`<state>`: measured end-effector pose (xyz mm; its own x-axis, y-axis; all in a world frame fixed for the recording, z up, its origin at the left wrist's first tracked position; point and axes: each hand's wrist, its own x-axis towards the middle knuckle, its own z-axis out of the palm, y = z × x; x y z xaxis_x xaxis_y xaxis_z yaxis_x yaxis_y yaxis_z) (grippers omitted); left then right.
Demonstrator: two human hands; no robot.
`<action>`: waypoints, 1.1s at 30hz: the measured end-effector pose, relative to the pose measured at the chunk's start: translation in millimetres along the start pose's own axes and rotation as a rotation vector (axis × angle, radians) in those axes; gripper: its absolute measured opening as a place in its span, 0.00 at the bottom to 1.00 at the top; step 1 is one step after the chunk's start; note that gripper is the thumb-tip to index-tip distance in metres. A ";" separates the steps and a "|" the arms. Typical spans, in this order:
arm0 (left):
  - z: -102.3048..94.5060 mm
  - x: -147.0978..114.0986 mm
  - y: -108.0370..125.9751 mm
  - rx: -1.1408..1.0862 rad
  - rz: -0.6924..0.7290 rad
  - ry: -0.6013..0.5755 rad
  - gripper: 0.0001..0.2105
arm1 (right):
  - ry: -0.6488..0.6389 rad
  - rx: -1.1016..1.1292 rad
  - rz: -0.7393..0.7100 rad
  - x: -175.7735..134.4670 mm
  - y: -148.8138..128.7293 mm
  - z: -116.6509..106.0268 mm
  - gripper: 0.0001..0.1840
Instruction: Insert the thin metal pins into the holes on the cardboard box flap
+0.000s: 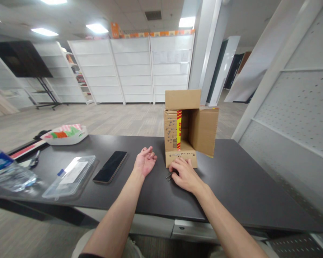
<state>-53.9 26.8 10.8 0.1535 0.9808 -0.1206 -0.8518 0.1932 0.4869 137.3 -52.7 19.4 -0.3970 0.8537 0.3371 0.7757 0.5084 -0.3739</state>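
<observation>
A cardboard box (170, 130) stands on the dark table with its flaps spread and its opening toward me. Small round dots, apparently metal, are scattered over its left flap, and a row of holes or dots runs along the lower flap (181, 154). My right hand (184, 172) is closed at the lower flap's front edge. From beneath its thumb stick out two thin metal prongs, which look like tweezers (169, 176); the rest is hidden by the hand. Left of the box, my left hand (145, 161) rests palm up, its fingers loosely curled and apart, with nothing in it.
On the table (231, 193), a phone (111, 167) lies left of my hands. Beyond it are a clear plastic case (72, 175) with paper on it, a plastic bottle (9, 172) and a white basket (67, 138). A perforated white panel (298, 107) rises at the right.
</observation>
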 end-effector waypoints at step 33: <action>2.4 -1.6 0.2 0.010 0.006 -0.002 0.12 | -0.049 -0.092 0.001 -0.3 -2.1 -1.2 0.09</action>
<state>-53.1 25.3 13.1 0.1490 0.9820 -0.1161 -0.8478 0.1873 0.4961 136.4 -54.2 21.1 -0.4182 0.8597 0.2933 0.8168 0.4971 -0.2928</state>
